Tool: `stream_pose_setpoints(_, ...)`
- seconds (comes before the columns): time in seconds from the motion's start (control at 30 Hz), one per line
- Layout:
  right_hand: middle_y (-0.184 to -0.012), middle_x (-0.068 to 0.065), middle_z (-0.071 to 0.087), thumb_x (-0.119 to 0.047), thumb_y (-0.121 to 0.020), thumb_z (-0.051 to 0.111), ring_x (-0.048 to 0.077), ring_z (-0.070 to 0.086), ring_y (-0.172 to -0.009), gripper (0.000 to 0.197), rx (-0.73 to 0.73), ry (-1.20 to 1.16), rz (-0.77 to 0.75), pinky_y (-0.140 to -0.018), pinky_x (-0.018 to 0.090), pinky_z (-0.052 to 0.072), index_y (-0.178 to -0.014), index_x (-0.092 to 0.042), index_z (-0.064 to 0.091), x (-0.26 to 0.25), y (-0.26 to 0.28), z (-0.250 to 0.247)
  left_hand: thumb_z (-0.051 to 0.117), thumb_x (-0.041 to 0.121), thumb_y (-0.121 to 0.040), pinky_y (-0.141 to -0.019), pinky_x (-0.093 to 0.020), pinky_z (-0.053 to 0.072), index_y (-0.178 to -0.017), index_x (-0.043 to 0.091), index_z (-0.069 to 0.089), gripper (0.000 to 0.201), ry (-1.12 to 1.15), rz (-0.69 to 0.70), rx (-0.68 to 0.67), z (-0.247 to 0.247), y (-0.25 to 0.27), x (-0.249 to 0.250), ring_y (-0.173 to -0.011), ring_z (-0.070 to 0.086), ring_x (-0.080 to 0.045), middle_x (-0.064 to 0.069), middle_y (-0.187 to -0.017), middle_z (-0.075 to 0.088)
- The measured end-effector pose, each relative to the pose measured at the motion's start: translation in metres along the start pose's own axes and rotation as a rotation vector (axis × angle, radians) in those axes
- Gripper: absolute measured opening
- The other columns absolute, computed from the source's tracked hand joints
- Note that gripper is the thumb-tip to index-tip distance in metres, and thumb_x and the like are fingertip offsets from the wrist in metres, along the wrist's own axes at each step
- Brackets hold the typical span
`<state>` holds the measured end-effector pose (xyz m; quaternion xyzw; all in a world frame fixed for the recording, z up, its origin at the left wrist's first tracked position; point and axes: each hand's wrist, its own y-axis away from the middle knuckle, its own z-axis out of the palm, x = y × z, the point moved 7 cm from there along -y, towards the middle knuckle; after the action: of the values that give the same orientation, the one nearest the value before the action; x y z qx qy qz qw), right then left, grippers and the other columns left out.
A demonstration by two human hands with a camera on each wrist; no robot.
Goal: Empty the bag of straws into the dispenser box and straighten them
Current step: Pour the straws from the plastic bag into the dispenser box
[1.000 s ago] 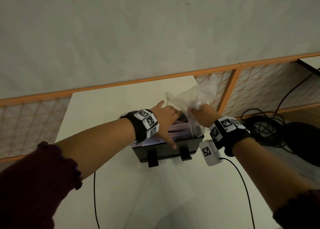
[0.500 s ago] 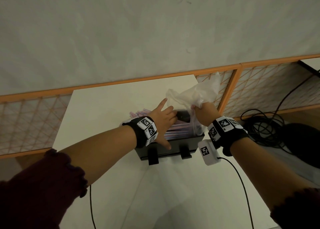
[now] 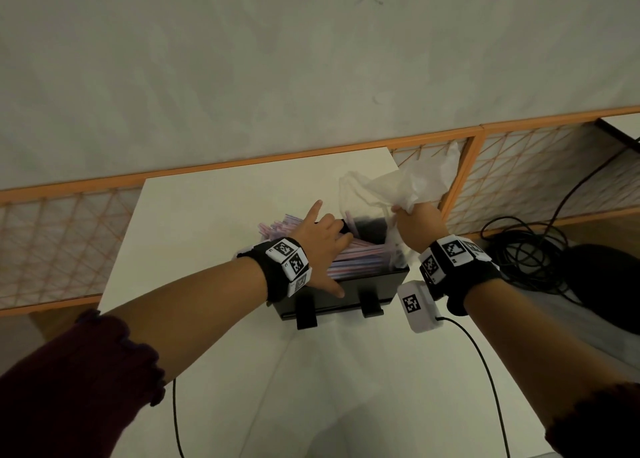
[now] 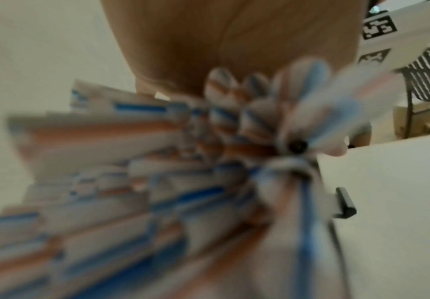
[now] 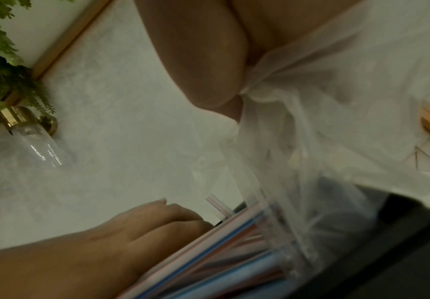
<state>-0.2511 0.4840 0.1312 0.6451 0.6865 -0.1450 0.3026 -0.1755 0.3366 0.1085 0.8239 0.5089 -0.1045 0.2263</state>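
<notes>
Item: straws (image 3: 349, 260), striped, heaped in black dispenser box (image 3: 346, 291) at table (image 3: 214, 215) centre; light, stiff, likely roll-prone, best squared at their ends. Left hand (image 3: 318, 239) spread flat on the heap. Right hand (image 3: 420, 224), at 2 o'clock, pinches limp, slippery bag (image 3: 401, 187) by its bunched top

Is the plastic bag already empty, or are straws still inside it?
Cannot tell fully. The bag looks slack where the right hand bunches it; the straws fill the dispenser box.
</notes>
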Motion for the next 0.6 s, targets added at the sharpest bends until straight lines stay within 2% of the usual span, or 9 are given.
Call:
stream_pose_setpoints(0.1, -0.106, 0.03, 0.061, -0.025, -0.099, 0.04, 0.041, 0.057, -0.102, 0.043, 0.013, -0.03, -0.004, -0.082, 0.037, 0.043, -0.102, 0.012, 0.06, 0.0, 0.006, -0.004, 0.035, 0.091, -0.064, -0.113, -0.058, 0.005, -0.144, 0.023, 0.028, 0.105, 0.18, -0.059, -0.008, 0.002, 0.001, -0.006, -0.132, 0.031, -0.034, -0.014, -0.146, 0.031)
stream_pose_setpoints(0.17, -0.106, 0.03, 0.062, -0.025, -0.098, 0.04, 0.041, 0.057, -0.102, 0.042, 0.014, -0.051, -0.009, -0.082, 0.037, 0.043, -0.102, 0.012, 0.06, -0.001, 0.008, -0.006, 0.041, 0.086, -0.068, -0.113, -0.052, 0.018, -0.141, 0.023, 0.031, 0.097, 0.363, -0.137, 0.057, -0.007, 0.0, -0.014, -0.13, 0.033, -0.033, -0.013, -0.146, 0.03)
stream_pose_setpoints(0.2, -0.107, 0.029, 0.062, -0.023, -0.098, 0.04, 0.04, 0.057, -0.103, 0.04, 0.008, -0.068, -0.015, -0.083, 0.036, 0.043, -0.102, 0.01, 0.061, -0.001, 0.009, -0.006, 0.048, 0.078, -0.073, -0.11, -0.048, 0.027, -0.137, 0.02, 0.033, 0.088, 0.493, -0.194, 0.126, -0.012, -0.001, -0.02, -0.128, 0.036, -0.032, -0.012, -0.144, 0.03)
stream_pose_setpoints(0.27, -0.111, 0.024, 0.062, -0.016, -0.098, 0.039, 0.037, 0.056, -0.107, 0.031, -0.014, -0.137, -0.058, -0.084, 0.031, 0.041, -0.105, 0.002, 0.063, -0.002, 0.007, -0.004, 0.062, 0.048, -0.084, -0.099, -0.041, 0.04, -0.132, 0.013, 0.033, 0.066, 0.82, -0.32, 0.278, -0.023, -0.002, -0.037, -0.121, 0.042, -0.029, -0.011, -0.138, 0.031)
stream_pose_setpoints(0.3, -0.11, 0.02, 0.063, -0.013, -0.097, 0.04, 0.034, 0.056, -0.108, 0.027, -0.018, -0.182, -0.082, -0.083, 0.029, 0.039, -0.102, -0.005, 0.065, -0.003, 0.007, -0.002, 0.064, 0.032, -0.085, -0.096, -0.037, 0.042, -0.134, 0.011, 0.029, 0.064, 0.979, -0.363, 0.307, -0.023, -0.005, -0.046, -0.117, 0.044, -0.027, -0.011, -0.136, 0.033)
stream_pose_setpoints(0.37, -0.099, 0.012, 0.06, -0.013, -0.096, 0.042, 0.031, 0.057, -0.104, 0.025, -0.012, -0.245, -0.118, -0.079, 0.027, 0.038, -0.083, -0.021, 0.061, -0.004, 0.007, -0.002, 0.064, 0.011, -0.084, -0.094, -0.035, 0.045, -0.141, 0.011, 0.014, 0.076, 1.212, -0.386, 0.266, -0.021, -0.014, -0.057, -0.11, 0.049, -0.023, -0.012, -0.128, 0.042)
stream_pose_setpoints(0.47, -0.092, 0.007, 0.056, -0.015, -0.097, 0.044, 0.027, 0.056, -0.096, 0.02, -0.006, -0.263, -0.113, -0.077, 0.027, 0.037, -0.083, -0.017, 0.059, -0.006, 0.009, -0.002, 0.064, 0.002, -0.083, -0.088, -0.04, 0.052, -0.146, 0.015, 0.002, 0.089, 1.298, -0.366, 0.229, -0.022, -0.024, -0.064, -0.096, 0.061, -0.027, -0.01, -0.111, 0.059)
stream_pose_setpoints(0.53, -0.089, 0.007, 0.056, -0.016, -0.097, 0.045, 0.022, 0.054, -0.089, 0.02, 0.014, -0.267, -0.127, -0.075, 0.027, 0.037, -0.089, -0.011, 0.063, -0.007, 0.01, -0.003, 0.066, 0.004, -0.082, -0.079, -0.032, 0.051, -0.146, 0.013, 0.01, 0.086, 1.239, -0.375, 0.21, -0.02, -0.028, -0.066, -0.086, 0.063, -0.022, -0.003, -0.1, 0.064)
stream_pose_setpoints(0.6, -0.075, 0.004, 0.056, -0.016, -0.097, 0.046, 0.021, 0.052, -0.074, 0.024, 0.029, -0.285, -0.132, -0.068, 0.026, 0.037, -0.076, -0.013, 0.058, -0.005, 0.008, -0.006, 0.07, 0.014, -0.081, -0.079, -0.031, 0.048, -0.143, 0.011, 0.025, 0.077, 1.171, -0.347, 0.153, -0.017, -0.032, -0.064, -0.089, 0.061, -0.02, -0.002, -0.099, 0.065)
